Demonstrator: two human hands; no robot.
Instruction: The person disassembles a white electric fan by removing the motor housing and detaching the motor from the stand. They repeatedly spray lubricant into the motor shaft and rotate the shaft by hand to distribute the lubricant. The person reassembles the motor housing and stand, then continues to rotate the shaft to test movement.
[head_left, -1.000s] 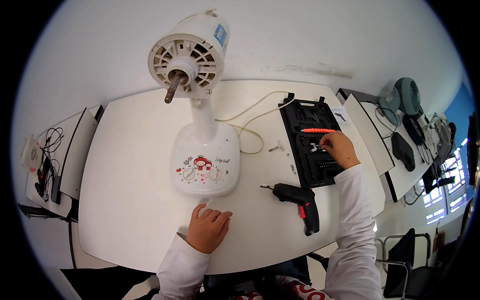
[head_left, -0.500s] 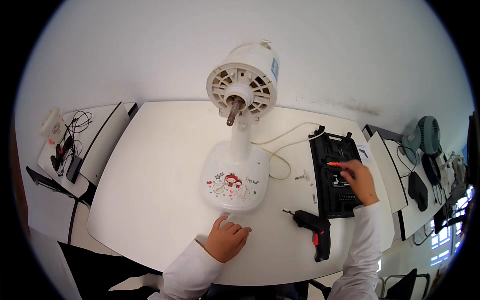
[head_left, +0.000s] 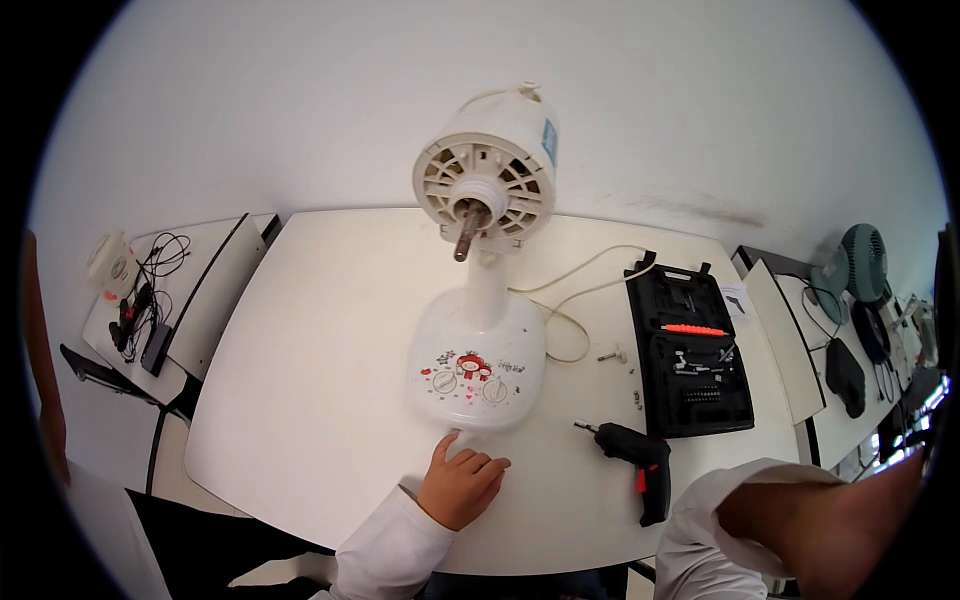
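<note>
on the white round-cornered table (head_left: pixel 300 380), the white plastic fan body (head_left: pixel 488 295) stands midway between the left and right edges. the open black plastic tool case (head_left: pixel 700 420) lies near the right edge, the black-and-red pistol-shaped screwdriver (head_left: pixel 653 475) near the front edge. the blurred right hand (head_left: pixel 850 520) is beyond the front right corner, its fingers impossible to tell; the left hand (head_left: pixel 463 490), just before the fan body, has one finger out, the others loosely curled.

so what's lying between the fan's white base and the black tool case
The head view shows a loop of pale cord, a small white-ended piece and, beside the black tool case, some tiny bits.
</note>
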